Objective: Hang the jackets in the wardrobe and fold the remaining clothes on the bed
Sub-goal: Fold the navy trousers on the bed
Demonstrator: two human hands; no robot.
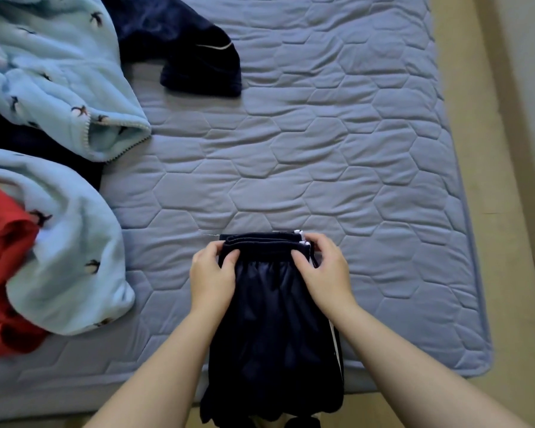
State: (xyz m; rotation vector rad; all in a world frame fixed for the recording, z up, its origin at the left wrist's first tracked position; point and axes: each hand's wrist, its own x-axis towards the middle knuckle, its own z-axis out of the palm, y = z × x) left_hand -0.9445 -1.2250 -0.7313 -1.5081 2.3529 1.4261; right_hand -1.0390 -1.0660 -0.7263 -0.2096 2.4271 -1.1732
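Head view shows a dark pair of shorts (pixel 272 319) lying lengthwise at the near edge of the bed (pixel 352 149), the waistband at the far end and the leg ends hanging over the near side. The left hand (pixel 212 274) pinches the left end of the stacked waistband, and the right hand (pixel 326 271) pinches the right end, thumbs on top and fingers curled over the far edge. The fabric looks slick, so the layers could slide apart in the next fold, and the overhanging end could drag the shorts to the floor (pixel 507 273) if the grip loosens. To the left lies a light blue fleece (pixel 53 72) over a red garment (pixel 3 257). A navy garment (pixel 183 41) lies farther off. No wardrobe, basket or other container shows.
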